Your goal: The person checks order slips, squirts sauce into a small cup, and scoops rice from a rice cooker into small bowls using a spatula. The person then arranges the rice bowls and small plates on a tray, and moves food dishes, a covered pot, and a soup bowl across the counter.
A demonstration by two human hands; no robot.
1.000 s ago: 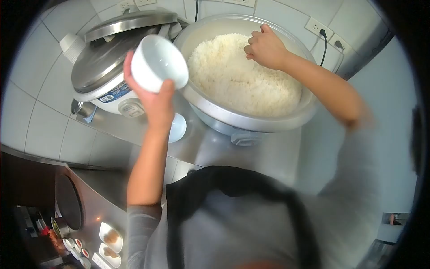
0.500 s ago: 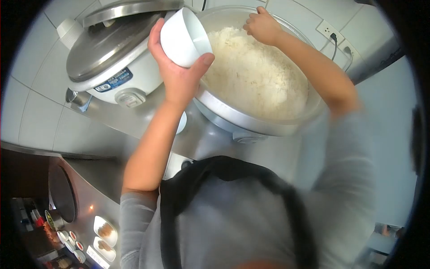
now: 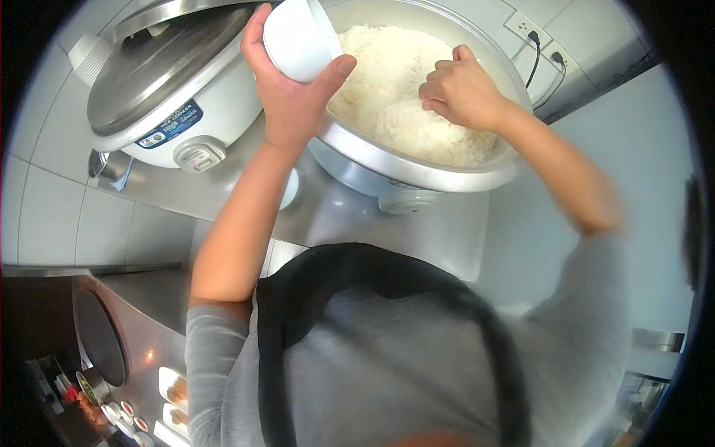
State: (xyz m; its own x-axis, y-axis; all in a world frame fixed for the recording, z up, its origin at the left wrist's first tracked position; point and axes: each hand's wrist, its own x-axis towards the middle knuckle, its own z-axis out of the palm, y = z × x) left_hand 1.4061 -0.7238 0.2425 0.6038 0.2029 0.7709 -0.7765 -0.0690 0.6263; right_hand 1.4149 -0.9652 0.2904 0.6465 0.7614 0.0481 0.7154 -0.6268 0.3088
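Note:
My left hand (image 3: 292,97) grips a white bowl (image 3: 302,41), tilted on its side, with the thumb near its rim. The bowl is beside the left edge of a large open rice cooker (image 3: 417,173). White rice (image 3: 391,89) fills much of that cooker's pot. Over the right part of the rice, my right hand (image 3: 465,89) is closed with its fingers curled. Whatever it may be holding is hidden by the hand and the rice.
A second rice cooker (image 3: 186,141) stands left with its metal lid (image 3: 160,63) tilted. Stacked white cups (image 3: 88,58) and a metal container (image 3: 108,167) are near it. Behind are plugged-in wall sockets (image 3: 529,28). Food dishes (image 3: 173,387) and a round dark plate (image 3: 100,339) lie lower left.
My right hand has moved from the pot's far side down toward me, over the rice. My left hand still holds the bowl. The whole view has shifted slightly.

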